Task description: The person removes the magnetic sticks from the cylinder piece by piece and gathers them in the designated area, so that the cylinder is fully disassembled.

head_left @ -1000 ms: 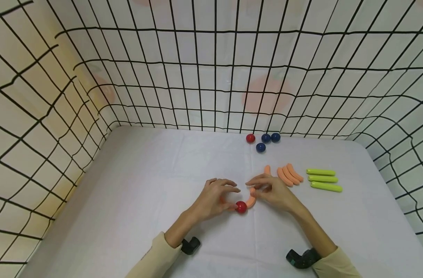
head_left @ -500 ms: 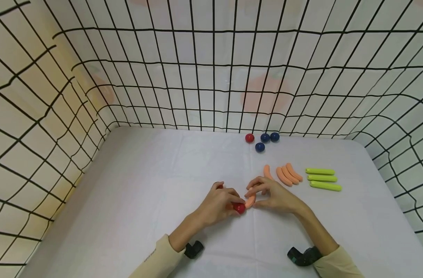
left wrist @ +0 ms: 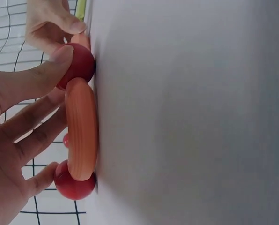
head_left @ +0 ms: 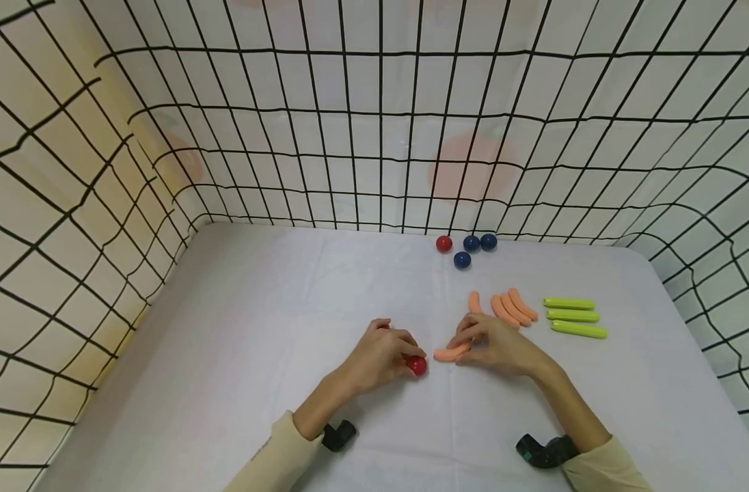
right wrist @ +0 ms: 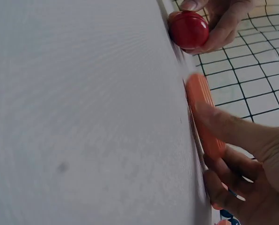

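Observation:
Thumb and fingers of my left hand [head_left: 379, 355] grip a red ball [head_left: 417, 366] low on the cloth. In the left wrist view, a curved orange piece [left wrist: 81, 129] lies under that hand, between this ball and a second red ball [left wrist: 75, 182], which the little finger touches. The head view mostly hides these two behind the hand. My right hand [head_left: 502, 346] pinches another curved orange piece [head_left: 446, 354] by its right part; it lies roughly sideways, its left end a small gap from the gripped ball.
Several orange pieces [head_left: 514, 307] lie just behind the right hand, partly covered by it. Three lime-green sticks [head_left: 573, 316] are to their right. Toward the back sit a red ball [head_left: 444, 244] and three dark blue balls [head_left: 462, 260]. Black wire mesh [head_left: 380, 157] encloses the white table [head_left: 257, 307].
The orange piece in the right hand has turned from steeply slanted to nearly sideways and shifted right, away from the ball. My left hand has closed around the red ball, moving it slightly left.

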Action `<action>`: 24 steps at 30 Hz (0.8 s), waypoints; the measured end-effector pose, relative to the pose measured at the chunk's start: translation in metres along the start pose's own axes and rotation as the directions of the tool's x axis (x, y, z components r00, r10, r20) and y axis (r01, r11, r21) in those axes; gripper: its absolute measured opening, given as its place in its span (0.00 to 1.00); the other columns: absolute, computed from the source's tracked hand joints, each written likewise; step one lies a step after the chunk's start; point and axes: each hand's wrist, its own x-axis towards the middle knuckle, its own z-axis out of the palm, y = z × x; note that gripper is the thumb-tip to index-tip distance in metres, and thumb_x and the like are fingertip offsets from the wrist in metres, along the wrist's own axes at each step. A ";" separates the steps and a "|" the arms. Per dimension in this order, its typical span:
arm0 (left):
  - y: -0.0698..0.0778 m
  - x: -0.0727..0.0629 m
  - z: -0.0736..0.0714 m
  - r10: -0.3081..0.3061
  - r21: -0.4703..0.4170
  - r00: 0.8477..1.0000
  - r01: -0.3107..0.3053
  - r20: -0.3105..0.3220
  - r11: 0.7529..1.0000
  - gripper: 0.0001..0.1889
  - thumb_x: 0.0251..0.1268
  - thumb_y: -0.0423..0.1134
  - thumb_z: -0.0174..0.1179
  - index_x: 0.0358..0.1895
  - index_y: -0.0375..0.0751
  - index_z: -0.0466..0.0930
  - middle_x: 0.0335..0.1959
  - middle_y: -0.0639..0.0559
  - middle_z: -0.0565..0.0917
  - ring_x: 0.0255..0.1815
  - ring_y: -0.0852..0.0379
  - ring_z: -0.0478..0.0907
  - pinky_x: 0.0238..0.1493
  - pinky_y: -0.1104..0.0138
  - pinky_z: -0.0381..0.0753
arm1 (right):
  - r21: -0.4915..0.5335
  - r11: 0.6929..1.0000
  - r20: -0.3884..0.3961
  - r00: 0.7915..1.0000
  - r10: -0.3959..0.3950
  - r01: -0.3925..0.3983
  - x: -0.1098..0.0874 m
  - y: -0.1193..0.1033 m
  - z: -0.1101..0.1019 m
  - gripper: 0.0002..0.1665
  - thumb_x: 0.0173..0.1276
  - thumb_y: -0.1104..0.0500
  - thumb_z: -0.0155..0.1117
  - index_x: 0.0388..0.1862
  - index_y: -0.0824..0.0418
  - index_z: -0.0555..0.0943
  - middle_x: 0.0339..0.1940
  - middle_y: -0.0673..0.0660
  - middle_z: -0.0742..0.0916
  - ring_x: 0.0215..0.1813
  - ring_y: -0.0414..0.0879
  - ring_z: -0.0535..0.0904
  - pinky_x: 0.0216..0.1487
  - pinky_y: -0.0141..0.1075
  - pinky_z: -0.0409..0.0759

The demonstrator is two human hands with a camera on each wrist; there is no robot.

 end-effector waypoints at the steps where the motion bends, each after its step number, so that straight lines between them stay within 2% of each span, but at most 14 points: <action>1: -0.001 -0.001 -0.001 -0.003 -0.010 1.000 0.003 0.005 1.000 0.14 0.56 0.39 0.78 0.47 0.48 0.93 0.43 0.58 0.91 0.46 0.63 0.86 0.72 0.45 0.68 | -0.010 1.000 -0.035 0.999 0.023 -0.023 -0.001 0.000 -0.001 0.12 0.59 0.57 0.82 0.42 0.48 0.92 0.41 0.44 0.85 0.44 0.37 0.78 0.47 0.31 0.79; 3: -0.001 -0.002 -0.002 -0.004 -0.031 1.000 0.004 0.009 1.000 0.14 0.56 0.39 0.78 0.47 0.47 0.93 0.43 0.58 0.91 0.45 0.63 0.86 0.73 0.45 0.67 | -0.027 0.996 -0.118 0.990 0.080 -0.084 -0.001 -0.002 -0.001 0.12 0.59 0.59 0.81 0.43 0.51 0.93 0.40 0.45 0.86 0.43 0.39 0.77 0.43 0.30 0.78; 5: -0.002 -0.002 -0.003 -0.004 -0.047 1.000 0.005 0.011 0.999 0.14 0.56 0.39 0.78 0.47 0.47 0.93 0.43 0.57 0.91 0.45 0.62 0.86 0.73 0.45 0.66 | -0.072 0.989 -0.223 0.968 0.113 -0.132 0.000 -0.005 0.000 0.11 0.59 0.59 0.81 0.42 0.54 0.93 0.38 0.47 0.88 0.42 0.41 0.77 0.41 0.33 0.77; 7: -0.002 -0.002 -0.003 -0.003 -0.057 1.000 0.004 0.009 0.998 0.14 0.56 0.38 0.78 0.47 0.47 0.93 0.44 0.57 0.91 0.45 0.62 0.86 0.73 0.46 0.66 | -0.120 0.977 -0.322 0.938 0.131 -0.178 0.002 -0.008 0.001 0.11 0.59 0.58 0.81 0.41 0.57 0.93 0.35 0.50 0.89 0.40 0.44 0.77 0.51 0.41 0.80; 9: -0.002 -0.002 -0.003 -0.001 -0.063 1.000 0.002 0.008 0.998 0.14 0.56 0.38 0.78 0.47 0.47 0.93 0.44 0.57 0.91 0.46 0.62 0.86 0.73 0.46 0.65 | -0.177 0.960 -0.409 0.903 0.130 -0.219 0.003 -0.010 0.003 0.12 0.58 0.58 0.82 0.40 0.60 0.93 0.32 0.53 0.89 0.37 0.46 0.78 0.54 0.50 0.81; 11: -0.002 -0.002 -0.003 0.001 -0.063 1.000 -0.001 0.006 0.998 0.14 0.56 0.38 0.78 0.47 0.47 0.93 0.44 0.57 0.91 0.46 0.62 0.86 0.73 0.46 0.66 | -0.216 0.944 -0.466 0.876 0.124 -0.249 0.004 -0.012 0.004 0.13 0.57 0.59 0.82 0.40 0.63 0.92 0.31 0.55 0.89 0.34 0.47 0.80 0.55 0.56 0.81; 12: -0.002 -0.003 -0.004 0.003 -0.061 1.000 -0.002 0.006 0.998 0.14 0.56 0.38 0.78 0.47 0.47 0.93 0.44 0.57 0.91 0.46 0.62 0.86 0.73 0.46 0.66 | -0.224 0.938 -0.482 0.867 0.130 -0.265 0.005 -0.013 0.005 0.13 0.57 0.59 0.82 0.40 0.63 0.92 0.31 0.56 0.89 0.33 0.47 0.80 0.54 0.56 0.82; 13: -0.002 -0.003 -0.004 0.005 -0.060 1.000 -0.005 0.005 0.998 0.14 0.56 0.37 0.78 0.47 0.47 0.93 0.44 0.57 0.91 0.45 0.62 0.86 0.73 0.46 0.66 | -0.231 0.932 -0.492 0.860 0.136 -0.280 0.005 -0.013 0.005 0.14 0.57 0.59 0.82 0.40 0.64 0.92 0.31 0.56 0.89 0.33 0.46 0.79 0.47 0.52 0.83; 15: -0.002 -0.003 -0.004 0.010 -0.061 1.000 -0.010 0.005 0.998 0.14 0.56 0.37 0.78 0.47 0.46 0.93 0.44 0.57 0.91 0.45 0.62 0.86 0.74 0.46 0.66 | -0.239 0.924 -0.499 0.854 0.148 -0.299 0.004 -0.015 0.005 0.14 0.57 0.60 0.81 0.41 0.65 0.92 0.31 0.57 0.88 0.32 0.46 0.79 0.38 0.45 0.82; 17: -0.002 -0.003 -0.003 0.014 -0.060 1.000 -0.013 0.008 0.998 0.14 0.56 0.37 0.78 0.47 0.46 0.93 0.44 0.56 0.91 0.45 0.62 0.86 0.74 0.47 0.66 | -0.231 0.923 -0.492 0.856 0.161 -0.307 0.004 -0.017 0.004 0.13 0.58 0.63 0.79 0.42 0.66 0.91 0.30 0.57 0.88 0.33 0.46 0.79 0.33 0.39 0.78; 20: -0.002 -0.002 -0.004 0.017 -0.061 1.000 -0.016 0.014 0.998 0.15 0.56 0.36 0.78 0.47 0.46 0.93 0.44 0.56 0.91 0.46 0.61 0.86 0.75 0.47 0.66 | -0.215 0.925 -0.469 0.864 0.183 -0.312 0.004 -0.020 0.003 0.13 0.58 0.67 0.76 0.44 0.68 0.91 0.30 0.58 0.90 0.35 0.49 0.81 0.32 0.36 0.76; 24: -0.002 -0.002 -0.004 0.023 -0.060 0.999 -0.021 0.027 0.998 0.15 0.56 0.36 0.78 0.49 0.45 0.92 0.45 0.55 0.91 0.47 0.61 0.86 0.76 0.47 0.67 | -0.189 0.924 -0.456 0.863 0.217 -0.332 0.004 -0.023 0.002 0.14 0.59 0.67 0.76 0.45 0.70 0.90 0.33 0.60 0.92 0.37 0.52 0.85 0.34 0.38 0.79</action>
